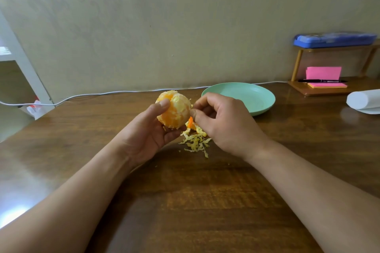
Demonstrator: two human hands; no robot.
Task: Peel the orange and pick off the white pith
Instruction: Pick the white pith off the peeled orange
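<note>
My left hand (152, 135) grips the orange (173, 112), thumb curled over its top, above the table (205, 201). My right hand (222, 123) sits at the orange's 3 o'clock, thumb and forefinger pinching pith (186, 109) on that flank. I judge the pull goes toward 3 o'clock.

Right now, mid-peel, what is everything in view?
orange: one, peeled, pith patches, in left hand
pith scraps: one pile, yellowish, table under hands
peel piece: one, orange, by pile
plate: one, green, behind right hand
cable: one, white, along wall
shelf: one, wooden, far right
case: one, blue, atop shelf
notes: two, pink, under shelf top
pen: one, black, by notes
roll: one, white, right edge
table: one, brown
left hand: one, holds orange
right hand: one, pinches orange's right side
</note>
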